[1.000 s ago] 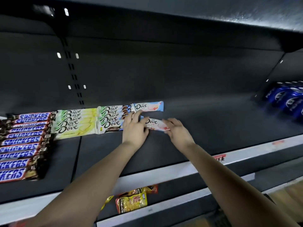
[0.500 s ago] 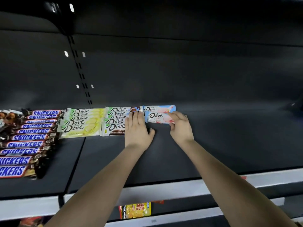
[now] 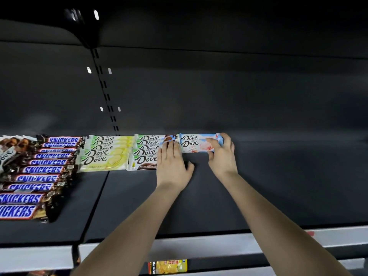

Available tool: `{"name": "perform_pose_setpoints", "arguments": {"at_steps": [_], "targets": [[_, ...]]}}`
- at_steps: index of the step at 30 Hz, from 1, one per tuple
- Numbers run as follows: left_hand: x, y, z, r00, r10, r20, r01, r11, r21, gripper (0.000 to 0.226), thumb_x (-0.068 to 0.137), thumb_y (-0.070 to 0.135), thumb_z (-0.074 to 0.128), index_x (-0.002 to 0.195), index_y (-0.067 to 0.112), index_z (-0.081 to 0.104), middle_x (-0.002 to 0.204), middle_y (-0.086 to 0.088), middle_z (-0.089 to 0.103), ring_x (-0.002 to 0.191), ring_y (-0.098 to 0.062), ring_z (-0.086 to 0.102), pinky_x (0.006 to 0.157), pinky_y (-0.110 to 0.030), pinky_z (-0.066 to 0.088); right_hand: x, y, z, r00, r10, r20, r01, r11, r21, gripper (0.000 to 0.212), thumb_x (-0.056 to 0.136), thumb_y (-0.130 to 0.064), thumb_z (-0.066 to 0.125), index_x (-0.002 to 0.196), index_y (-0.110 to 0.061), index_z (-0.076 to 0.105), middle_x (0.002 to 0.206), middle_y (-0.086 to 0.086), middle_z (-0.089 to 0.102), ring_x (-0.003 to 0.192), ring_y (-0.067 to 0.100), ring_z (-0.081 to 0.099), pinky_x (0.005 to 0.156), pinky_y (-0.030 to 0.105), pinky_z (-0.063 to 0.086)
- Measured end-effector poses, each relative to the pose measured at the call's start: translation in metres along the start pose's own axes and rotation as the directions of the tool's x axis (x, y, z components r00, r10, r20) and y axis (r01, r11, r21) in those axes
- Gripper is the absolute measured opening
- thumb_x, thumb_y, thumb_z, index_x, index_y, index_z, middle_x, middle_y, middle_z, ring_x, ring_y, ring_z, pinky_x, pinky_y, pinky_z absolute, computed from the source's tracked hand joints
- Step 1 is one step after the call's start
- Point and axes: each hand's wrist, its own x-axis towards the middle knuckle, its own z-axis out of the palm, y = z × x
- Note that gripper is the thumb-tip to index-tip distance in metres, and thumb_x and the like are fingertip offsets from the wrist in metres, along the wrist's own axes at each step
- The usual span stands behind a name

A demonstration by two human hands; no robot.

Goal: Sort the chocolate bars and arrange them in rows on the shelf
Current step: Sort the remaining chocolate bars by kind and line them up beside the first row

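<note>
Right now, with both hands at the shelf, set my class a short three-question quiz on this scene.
1. True or false: the Snickers bars lie left of the yellow Dove bars.
2. The right hand grips: A a can; B blue-and-pink Dove bars; C nothing?
3. Fill in: the left hand lies ___ on the green Dove bars.
Key: 1 true; 2 B; 3 flat.

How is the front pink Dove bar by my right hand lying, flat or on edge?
Flat, label up: the front pink Dove bar lies on the shelf, logo showing, right hand gripping its right end.
</note>
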Motion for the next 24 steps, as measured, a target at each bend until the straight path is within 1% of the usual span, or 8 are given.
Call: {"name": "perform_pose_setpoints", "arguments": {"at_steps": [1, 3, 5, 8, 11, 16, 21, 24], "targets": [[-0.0001, -0.0004, 0.0002, 1.0, 0.001, 0.0, -0.001, 1.0, 0.002, 0.076, 0.088, 0.041, 0.044, 0.147, 0.006, 0.012, 0.156, -0.01, 0.014, 0.145, -0.025, 0.002, 0.117, -0.037, -0.004, -0.0003, -0.0007, -0.0013, 0.999, 0.029, 0.019, -0.029, 0.999, 0.034, 0.046, 0.088, -0.005, 0.051, 0.13, -0.021, 0.049, 0.145, 0.004, 0.022, 0.124, 0.028, 0.039, 0.1, 0.04, 0.042], [-0.0003, -0.0009, 0.0005, 1.0, 0.004, -0.002, -0.004, 1.0, 0.006, 0.075, 0.088, 0.041, 0.043, 0.147, 0.006, 0.013, 0.155, -0.009, 0.015, 0.145, -0.025, 0.002, 0.117, -0.036, -0.004, -0.0002, -0.0006, -0.0031, 0.996, 0.055, 0.064, -0.06, 0.995, 0.08, 0.045, 0.09, -0.007, 0.05, 0.132, -0.021, 0.046, 0.146, 0.001, 0.019, 0.109, 0.028, 0.053, 0.093, 0.038, 0.047], [-0.0002, -0.0008, 0.0006, 1.0, 0.007, -0.006, -0.007, 1.0, 0.004, 0.075, 0.088, 0.041, 0.043, 0.147, 0.006, 0.013, 0.155, -0.009, 0.015, 0.145, -0.025, 0.002, 0.117, -0.036, -0.004, 0.0007, -0.0002, -0.0043, 0.996, 0.051, 0.069, -0.057, 0.994, 0.088, 0.044, 0.09, -0.007, 0.051, 0.132, -0.019, 0.046, 0.146, 0.0, 0.02, 0.104, 0.026, 0.056, 0.091, 0.036, 0.049], [0.0002, -0.0008, 0.0007, 1.0, 0.012, -0.012, -0.012, 1.0, -0.003, 0.074, 0.088, 0.04, 0.043, 0.147, 0.006, 0.014, 0.155, -0.009, 0.016, 0.145, -0.025, 0.004, 0.117, -0.036, -0.003, 0.0013, 0.0005, -0.0045, 0.997, 0.046, 0.059, -0.054, 0.99, 0.133, 0.043, 0.09, -0.006, 0.052, 0.132, -0.017, 0.049, 0.144, 0.002, 0.025, 0.111, 0.023, 0.053, 0.097, 0.03, 0.044], [0.0001, -0.0012, 0.0012, 1.0, 0.012, -0.015, -0.012, 1.0, -0.003, 0.073, 0.088, 0.041, 0.044, 0.146, 0.006, 0.015, 0.154, -0.009, 0.018, 0.144, -0.025, 0.005, 0.117, -0.035, -0.002, 0.0001, 0.0003, -0.0044, 0.998, 0.041, 0.056, -0.051, 0.984, 0.171, 0.042, 0.09, -0.003, 0.052, 0.13, -0.014, 0.051, 0.141, 0.004, 0.028, 0.117, 0.019, 0.048, 0.098, 0.023, 0.037], [0.0008, -0.0011, 0.0016, 1.0, 0.014, -0.022, -0.014, 1.0, -0.018, 0.073, 0.088, 0.04, 0.045, 0.146, 0.005, 0.016, 0.154, -0.009, 0.019, 0.144, -0.025, 0.006, 0.117, -0.035, -0.002, 0.0004, -0.0006, -0.0038, 0.998, 0.031, 0.047, -0.038, 0.986, 0.16, 0.042, 0.09, -0.003, 0.052, 0.13, -0.014, 0.052, 0.141, 0.006, 0.03, 0.118, 0.021, 0.047, 0.098, 0.027, 0.04], [0.0004, -0.0012, 0.0017, 0.999, 0.017, -0.029, -0.017, 1.0, -0.017, 0.072, 0.088, 0.038, 0.044, 0.146, 0.005, 0.016, 0.154, -0.009, 0.019, 0.144, -0.025, 0.006, 0.117, -0.035, -0.002, 0.0009, 0.0002, -0.0032, 0.998, 0.049, 0.045, -0.055, 0.986, 0.156, 0.042, 0.089, -0.006, 0.054, 0.13, -0.017, 0.051, 0.141, 0.003, 0.03, 0.117, 0.02, 0.049, 0.096, 0.03, 0.044], [0.0004, -0.0015, 0.0014, 0.999, 0.02, -0.03, -0.02, 1.0, -0.02, 0.073, 0.087, 0.039, 0.044, 0.146, 0.005, 0.015, 0.154, -0.009, 0.019, 0.144, -0.025, 0.005, 0.117, -0.035, -0.002, 0.0021, 0.0002, -0.0004, 0.998, 0.036, 0.042, -0.042, 0.989, 0.139, 0.044, 0.086, -0.015, 0.06, 0.129, -0.019, 0.052, 0.14, 0.003, 0.033, 0.124, 0.021, 0.04, 0.098, 0.034, 0.043]]}}
